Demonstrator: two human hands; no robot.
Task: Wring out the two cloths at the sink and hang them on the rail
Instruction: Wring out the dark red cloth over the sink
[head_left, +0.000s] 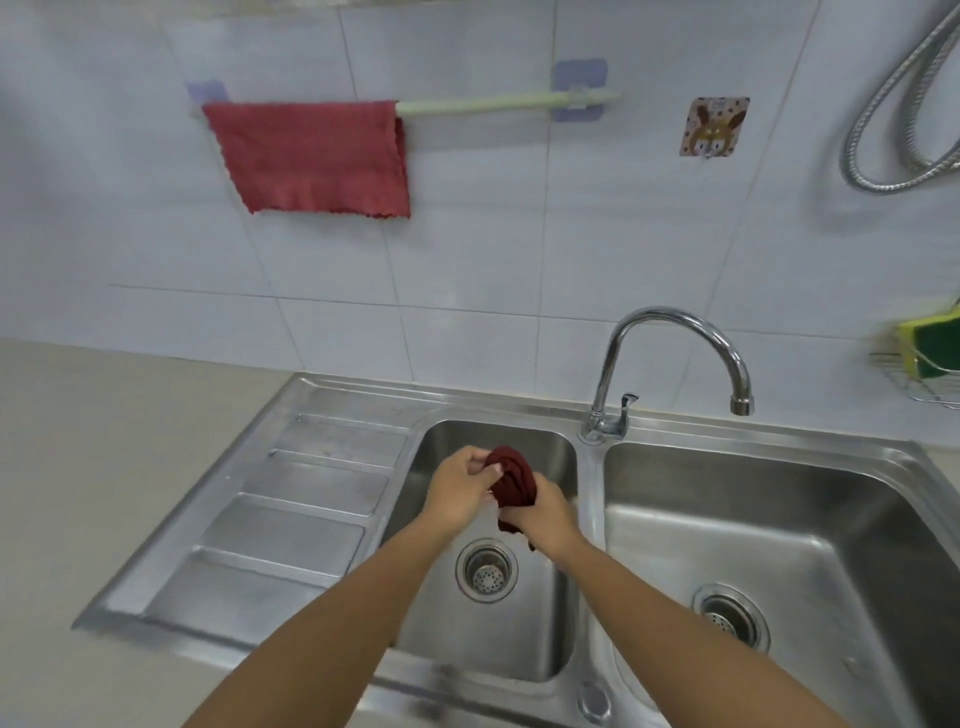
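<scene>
The double sink (587, 525) is lying along the wall, its draining board at the left end and its tap (670, 358) standing at the back edge between the bowls. A light red cloth (311, 156) is hanging spread over the left end of the rail (498, 101). Above the left bowl, the left hand (457, 491) and right hand (548, 514) are both gripping a twisted dark red cloth (514, 480), fingers clenched around it.
</scene>
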